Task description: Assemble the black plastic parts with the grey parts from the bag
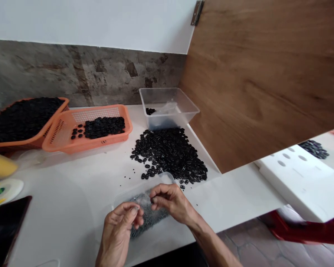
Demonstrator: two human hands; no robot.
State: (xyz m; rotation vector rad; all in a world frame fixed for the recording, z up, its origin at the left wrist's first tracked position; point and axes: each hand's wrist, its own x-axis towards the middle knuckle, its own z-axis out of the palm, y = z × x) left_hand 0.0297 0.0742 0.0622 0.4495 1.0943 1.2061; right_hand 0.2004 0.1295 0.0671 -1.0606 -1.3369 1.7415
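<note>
Both hands bottom centre over clear tray (144,218): left hand (119,230) and right hand (172,204) fingertips pinched, facing; held part too small to tell.

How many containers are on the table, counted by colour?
Orange baskets: 2, one heaped full and one partly filled
Clear tubs: 2, one at the wall and one under the hands
Total: 4
</note>
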